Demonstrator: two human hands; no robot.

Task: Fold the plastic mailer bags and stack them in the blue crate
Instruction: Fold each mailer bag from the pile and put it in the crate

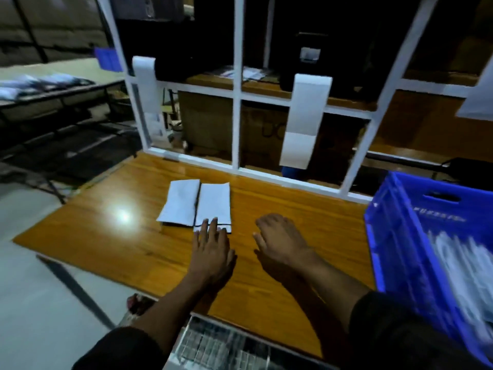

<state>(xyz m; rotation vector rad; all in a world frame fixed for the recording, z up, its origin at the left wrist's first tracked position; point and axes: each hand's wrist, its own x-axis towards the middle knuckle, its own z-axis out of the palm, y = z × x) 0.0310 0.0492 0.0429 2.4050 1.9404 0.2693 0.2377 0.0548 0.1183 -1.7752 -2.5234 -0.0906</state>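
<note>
A white plastic mailer bag [197,204] lies flat on the wooden table [106,236], folded in from both sides with a seam down its middle. My left hand [212,249] has straight fingers, and the fingertips touch the bag's near right corner. My right hand [280,241] hovers over bare wood to the right of the bag, fingers loosely curled, holding nothing. The blue crate [394,236] stands at the table's right edge, and blurred white folded bags [464,268] lie inside it.
A white frame [237,102] rises along the table's far edge, with white mailer bags [306,116] draped over its rail. A wire basket [221,345] sits below the near edge. A second table with goods [40,84] stands far left.
</note>
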